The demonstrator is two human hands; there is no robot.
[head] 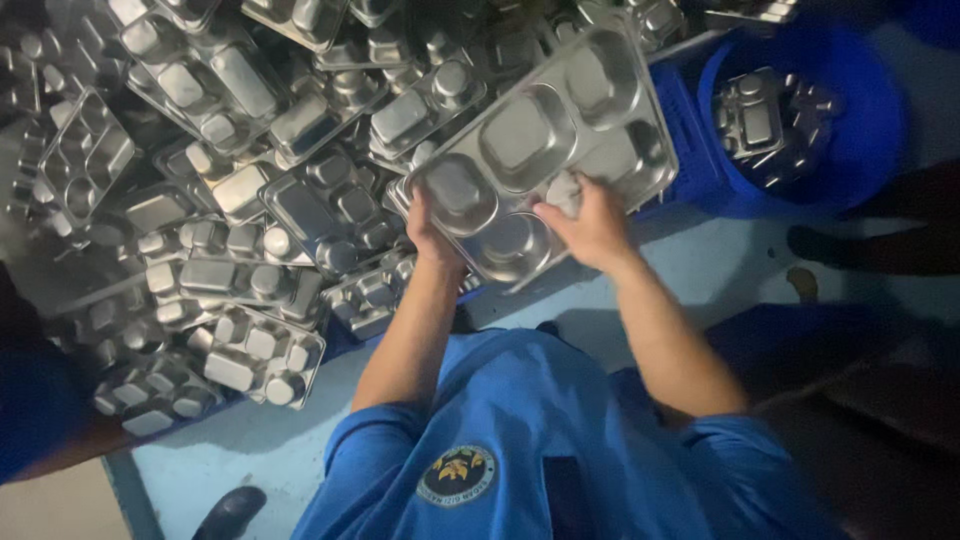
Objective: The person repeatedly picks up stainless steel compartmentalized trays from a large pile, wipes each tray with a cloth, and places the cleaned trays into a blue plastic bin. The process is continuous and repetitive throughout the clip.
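Observation:
I hold a steel compartment tray (540, 140) tilted up in front of me. My left hand (428, 228) grips its near left edge. My right hand (590, 222) presses a small pale cloth (565, 190) into a compartment near the tray's lower right. Both forearms reach forward from blue short sleeves.
A large heap of steel compartment trays (230, 200) spreads over the left and the back. A blue tub (860, 130) at the upper right holds more trays, beside a blue crate (685, 130). Another person's foot (810, 242) stands at the right, and a dark shoe (232, 510) at the bottom.

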